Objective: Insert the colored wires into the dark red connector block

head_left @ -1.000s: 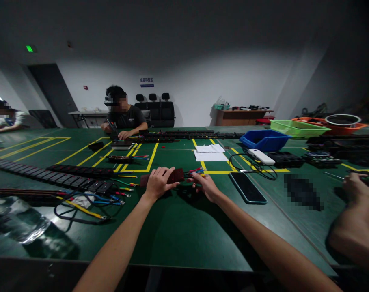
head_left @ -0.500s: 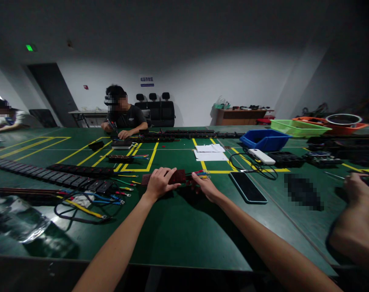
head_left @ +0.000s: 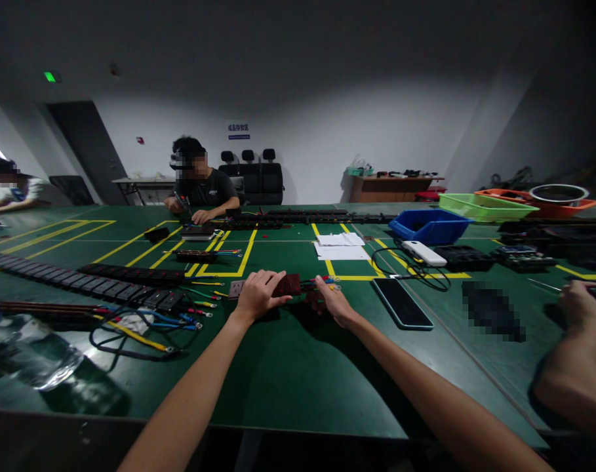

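Observation:
A dark red-brown socket strip [head_left: 290,284] lies across in front of me over the green table. My left hand [head_left: 259,296] is wrapped over its middle, fingers on top and thumb along the near side. At its left end, socket holes show on a paler face. Coloured wires with ring terminals [head_left: 331,280] come out at the right end. Around these wires my right hand [head_left: 334,303] is closed, thumb above and fingers partly in shadow below. Beside the strip's left end lie green, red and yellow leads [head_left: 205,296] with ring terminals.
Long black socket strips [head_left: 88,278] and a water bottle [head_left: 29,351] lie at left. On the right are a phone [head_left: 402,303], a white device [head_left: 424,253], a blue bin [head_left: 429,226] and another person's hand [head_left: 585,305]. Papers [head_left: 341,246] lie ahead; a co-worker [head_left: 206,187] sits opposite.
The strip's left end has turned from dark to paler, and its socket holes now show. Both hands keep nearly the same place and grip. The view has shifted very slightly.

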The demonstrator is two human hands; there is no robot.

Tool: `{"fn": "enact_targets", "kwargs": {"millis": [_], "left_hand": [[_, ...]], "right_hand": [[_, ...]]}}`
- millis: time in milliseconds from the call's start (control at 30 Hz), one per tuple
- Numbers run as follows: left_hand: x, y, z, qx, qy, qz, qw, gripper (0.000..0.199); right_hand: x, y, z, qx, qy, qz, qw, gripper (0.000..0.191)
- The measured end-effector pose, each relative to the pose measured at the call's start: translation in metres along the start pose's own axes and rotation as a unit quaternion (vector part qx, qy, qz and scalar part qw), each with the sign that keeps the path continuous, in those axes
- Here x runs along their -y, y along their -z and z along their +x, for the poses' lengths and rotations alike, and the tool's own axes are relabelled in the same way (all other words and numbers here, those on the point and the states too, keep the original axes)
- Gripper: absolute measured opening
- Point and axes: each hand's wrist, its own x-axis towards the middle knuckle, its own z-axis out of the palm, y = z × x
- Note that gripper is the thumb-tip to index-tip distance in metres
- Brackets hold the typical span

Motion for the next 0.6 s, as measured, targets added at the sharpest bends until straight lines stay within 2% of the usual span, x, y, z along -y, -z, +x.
{"fn": "enact_targets", "kwargs": {"millis": [267,433,600], "left_hand": [[0.0014,0.0032,-0.0002,-0.009,0.001,-0.002,1.0,0.071],[0.001,0.0015,-0.0003,-0.004,-0.003,-0.004,1.0,0.069],[0.001,0.0008,-0.0003,-0.001,-0.01,0.003,1.0,0.069]], "right_hand": [[0.0021,0.0026,-0.0013,0.001,-0.009,0.029,1.0,0.057],[-0.0032,0.0042,0.0006,-0.017,0.02,-0.023,0.999,0.061],[0.0014,0.0019,-0.0027,-0.023,0.03,-0.053,0.998,0.063]]}}
